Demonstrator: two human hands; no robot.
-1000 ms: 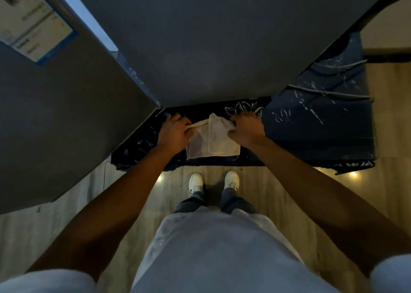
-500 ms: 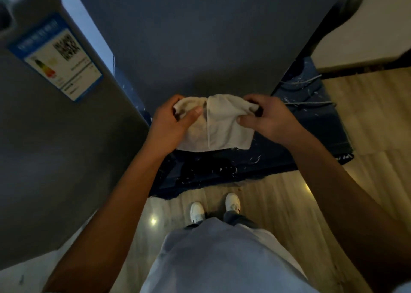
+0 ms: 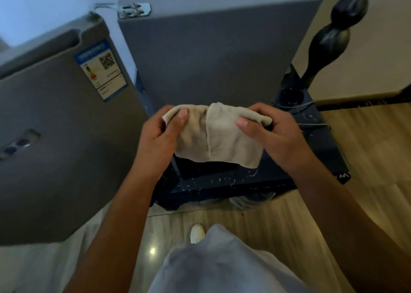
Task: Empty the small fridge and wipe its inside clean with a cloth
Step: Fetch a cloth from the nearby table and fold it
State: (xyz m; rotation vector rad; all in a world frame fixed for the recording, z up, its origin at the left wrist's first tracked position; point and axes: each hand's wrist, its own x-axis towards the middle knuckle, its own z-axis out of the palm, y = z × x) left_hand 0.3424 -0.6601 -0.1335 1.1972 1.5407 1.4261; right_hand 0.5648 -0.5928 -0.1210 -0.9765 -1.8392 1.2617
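A folded beige cloth (image 3: 219,137) hangs in the air between both hands, in front of the small grey fridge (image 3: 213,54). My left hand (image 3: 159,141) pinches its left top corner with thumb on top. My right hand (image 3: 275,134) pinches the right top corner. The fridge door (image 3: 55,137) stands swung out to the left, its outer face with an energy label toward me. I am looking down on the fridge's grey top, and its inside is hidden from this angle.
The fridge rests on a dark blue patterned stand (image 3: 222,181) on a wooden floor (image 3: 278,221). A black turned post (image 3: 333,37) rises at the right of the fridge. A metal hinge (image 3: 133,9) shows at the fridge's top left. My white shoe (image 3: 196,232) is below.
Both hands have lifted the cloth from low near the blue stand up to chest height. The view has tilted upward, bringing the fridge top, hinge and door label into sight.
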